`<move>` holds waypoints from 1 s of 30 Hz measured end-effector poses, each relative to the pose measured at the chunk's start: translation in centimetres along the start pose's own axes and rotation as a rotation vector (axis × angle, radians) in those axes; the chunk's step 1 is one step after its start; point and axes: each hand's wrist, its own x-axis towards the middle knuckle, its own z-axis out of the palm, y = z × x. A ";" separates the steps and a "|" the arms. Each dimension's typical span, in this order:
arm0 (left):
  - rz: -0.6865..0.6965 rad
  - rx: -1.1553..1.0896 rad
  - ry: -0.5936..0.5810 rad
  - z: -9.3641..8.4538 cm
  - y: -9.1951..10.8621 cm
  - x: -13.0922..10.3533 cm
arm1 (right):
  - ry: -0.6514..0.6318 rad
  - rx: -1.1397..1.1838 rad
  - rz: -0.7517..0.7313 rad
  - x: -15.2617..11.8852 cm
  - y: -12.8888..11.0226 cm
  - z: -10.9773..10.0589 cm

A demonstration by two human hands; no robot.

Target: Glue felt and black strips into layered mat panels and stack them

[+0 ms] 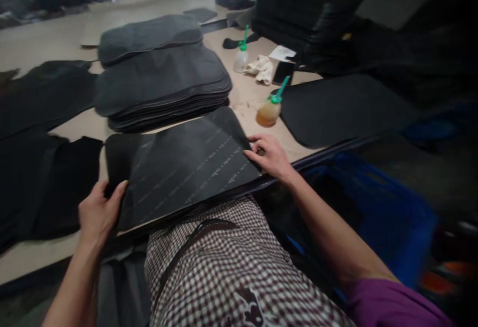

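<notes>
A black panel (186, 160) with rows of pale printed marks lies at the table's front edge. My left hand (100, 207) grips its left edge, thumb on top and the other fingers partly hidden at the side. At the right edge, my right hand (269, 155) pinches the panel between thumb and fingers. Just behind the panel rises a stack of dark rounded pieces (160, 78). Beyond my right hand stands a squeeze bottle (269, 110) with a green nozzle and amber liquid.
Dark pieces (45, 98) lie at the left, and a large black panel (343, 108) at the right. Farther back are a second bottle (241, 58), a crumpled cloth (260, 68) and a phone (284, 72). A blue crate (388, 217) sits below the table's right side.
</notes>
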 end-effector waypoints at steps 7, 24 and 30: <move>0.194 -0.135 0.028 -0.7 0.7 0.8 | 0.010 -0.103 -0.021 0.1 1.7 0.8; 0.169 -0.208 0.040 -0.1 0.1 0.1 | 0.063 -0.199 -0.064 0.0 2.7 1.1; 0.159 -0.190 0.034 -0.1 0.2 0.0 | 0.044 -0.210 -0.054 0.0 2.4 1.0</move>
